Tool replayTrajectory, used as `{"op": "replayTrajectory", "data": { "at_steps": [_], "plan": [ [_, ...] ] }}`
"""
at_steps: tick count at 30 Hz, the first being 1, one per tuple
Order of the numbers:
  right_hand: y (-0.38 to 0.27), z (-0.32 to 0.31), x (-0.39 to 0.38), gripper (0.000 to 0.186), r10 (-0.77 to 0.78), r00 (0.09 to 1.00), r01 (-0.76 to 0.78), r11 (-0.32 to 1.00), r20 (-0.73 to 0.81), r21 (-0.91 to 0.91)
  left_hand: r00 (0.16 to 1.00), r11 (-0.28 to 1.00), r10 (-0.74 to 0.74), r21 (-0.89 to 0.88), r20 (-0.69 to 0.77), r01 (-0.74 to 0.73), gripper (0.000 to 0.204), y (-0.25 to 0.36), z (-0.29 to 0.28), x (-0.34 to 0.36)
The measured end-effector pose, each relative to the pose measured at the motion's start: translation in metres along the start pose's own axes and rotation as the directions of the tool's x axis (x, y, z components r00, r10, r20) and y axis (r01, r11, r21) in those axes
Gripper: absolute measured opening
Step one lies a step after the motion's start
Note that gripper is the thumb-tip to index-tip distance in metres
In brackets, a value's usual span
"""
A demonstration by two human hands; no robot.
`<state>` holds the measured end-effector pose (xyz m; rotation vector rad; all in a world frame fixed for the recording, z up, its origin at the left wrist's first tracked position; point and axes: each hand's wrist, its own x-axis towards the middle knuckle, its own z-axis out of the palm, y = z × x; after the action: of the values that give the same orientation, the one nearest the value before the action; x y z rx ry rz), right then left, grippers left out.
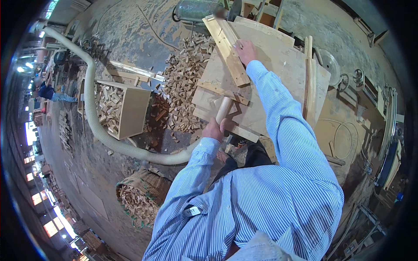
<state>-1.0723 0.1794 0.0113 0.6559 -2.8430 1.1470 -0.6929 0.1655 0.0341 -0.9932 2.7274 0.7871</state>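
My left hand [213,129] is closed around the near end of a pale round wooden piece [224,109], which points away from me over the table's near side. Beside it, a thin wooden strip [222,92] and small wood offcuts lie on the worktable [272,65]. Farther off, my right hand [247,51] is closed at the right edge of a long wooden jig [227,52] with a raised rail, its fingertips partly hidden. The jig lies slantwise along the table's left side, its far end close to a dark, blurred machine part [220,12].
A green motor [198,9] stands beyond the table. Triangular offcuts [187,82] are heaped left of it. A wooden box [136,111], a wicker basket [143,178] and a ribbed hose [89,82] occupy the left floor. Long strips [310,82] lie on the right.
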Motion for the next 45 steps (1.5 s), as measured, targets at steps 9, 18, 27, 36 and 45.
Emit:
{"op": "replayTrajectory", "data": {
  "at_steps": [9, 18, 27, 36, 45],
  "plan": [
    [0.016, -0.013, 0.043, 0.035, 0.018, 1.000, -0.019, 1.000, 0.025, 0.019, 0.995, 0.998, 0.062, 0.031, -0.079, -0.060, 0.049, 0.026, 0.010, 0.043],
    [0.022, -0.025, 0.073, 0.031, 0.035, 0.996, -0.031, 0.998, 0.081, -0.048, 0.999, 0.999, 0.009, 0.051, -0.036, -0.007, 0.049, 0.049, 0.010, 0.066],
    [0.014, -0.059, 0.023, 0.028, 0.073, 0.993, -0.078, 0.996, 0.093, 0.048, 1.000, 1.000, -0.010, 0.029, -0.023, 0.010, 0.057, 0.030, 0.007, 0.046],
    [-0.014, -0.053, -0.049, 0.033, 0.007, 1.000, -0.001, 0.981, 0.030, -0.194, 0.998, 0.998, -0.058, 0.011, 0.039, 0.057, 0.056, 0.002, 0.001, 0.004],
    [-0.024, -0.014, -0.053, 0.038, 0.116, 0.993, -0.118, 0.992, 0.036, 0.049, 1.000, 1.000, 0.004, -0.019, 0.002, -0.004, 0.051, -0.025, 0.003, -0.024]
  ]
}}
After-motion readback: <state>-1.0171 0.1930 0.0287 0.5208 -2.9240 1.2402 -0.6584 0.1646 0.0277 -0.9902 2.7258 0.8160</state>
